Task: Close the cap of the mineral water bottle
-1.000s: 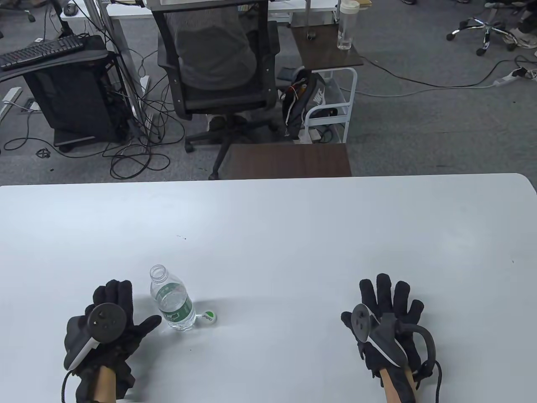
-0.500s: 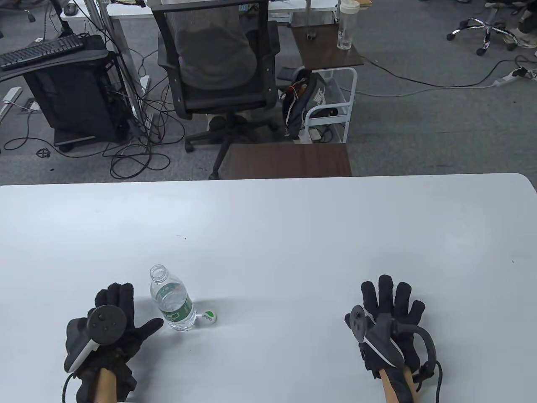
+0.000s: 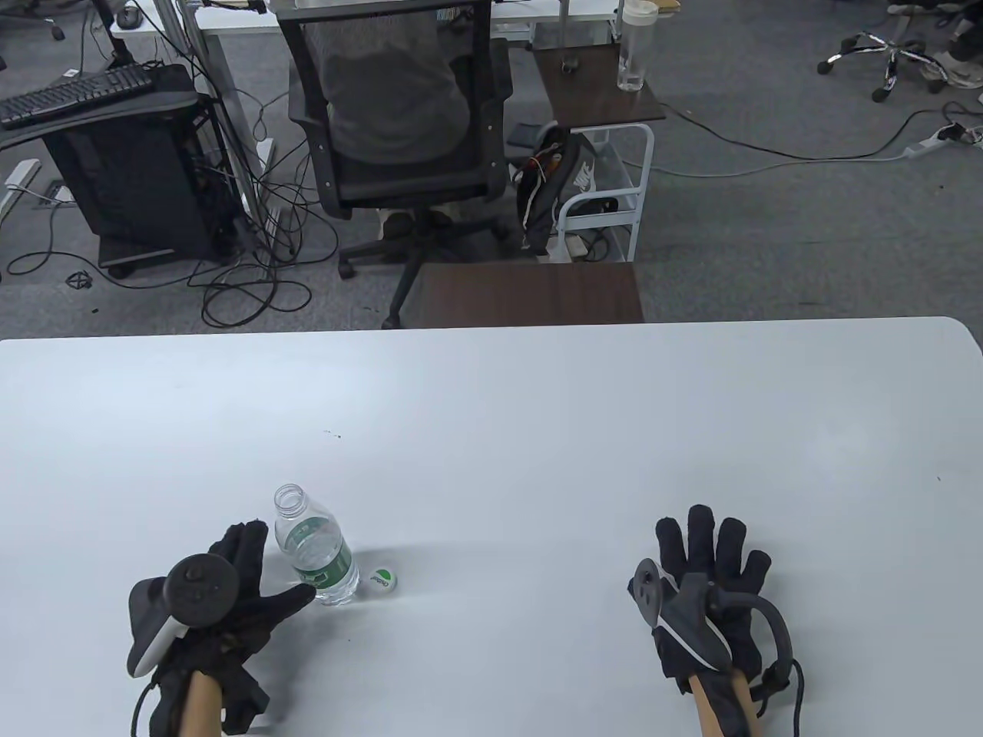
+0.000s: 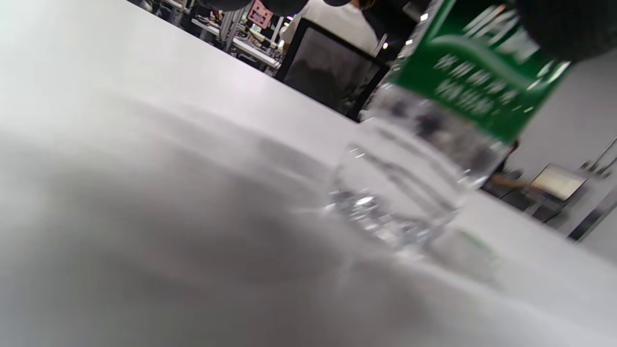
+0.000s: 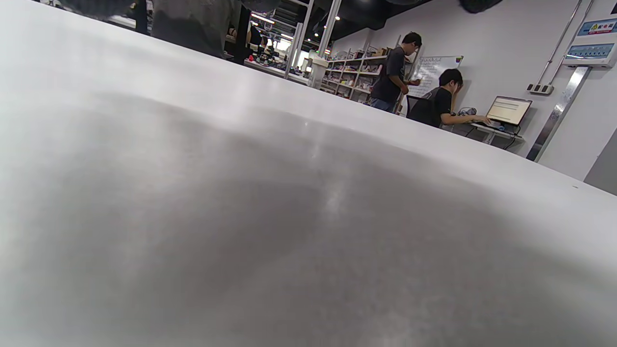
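Observation:
A clear water bottle point(image 3: 315, 549) with a green label stands upright and uncapped near the table's front left. It fills the upper right of the left wrist view point(image 4: 434, 140). Its white and green cap point(image 3: 382, 578) lies on the table just right of the bottle. My left hand point(image 3: 265, 572) is open beside the bottle's left side, thumb reaching its base, fingers near the label; whether it touches I cannot tell. My right hand point(image 3: 703, 545) lies flat and open on the table far to the right, holding nothing.
The white table point(image 3: 537, 430) stretches wide around the hands. Its far edge runs across the middle of the table view, with an office chair point(image 3: 399, 130) and a small brown stand point(image 3: 530, 292) beyond it.
My left hand has moved right and forward, closing in on the bottle's left side. My right hand has barely shifted. Bottle and cap have not moved.

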